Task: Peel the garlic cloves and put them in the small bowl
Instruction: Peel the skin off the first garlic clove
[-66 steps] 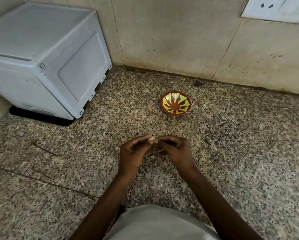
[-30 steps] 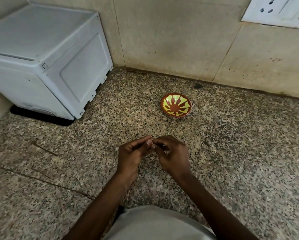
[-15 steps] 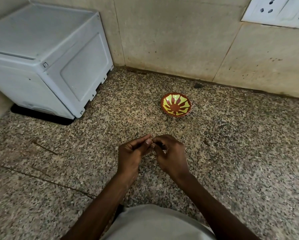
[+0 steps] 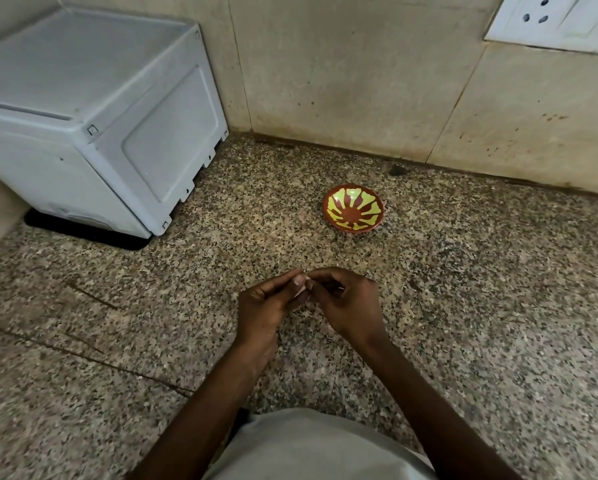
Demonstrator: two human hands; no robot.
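A garlic clove (light, firm, papery-skinned, likely slippery once bared) was pinched between the left hand and right hand, best held at its ends, near of the small bowl.

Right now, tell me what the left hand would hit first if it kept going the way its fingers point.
The left hand points right, into the right hand, which it already meets around the garlic clove.

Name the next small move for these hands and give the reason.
Probably keep pulling the skin off: both the left hand and right hand pinch the garlic clove, pale skin still shows, and the small bowl looks empty.
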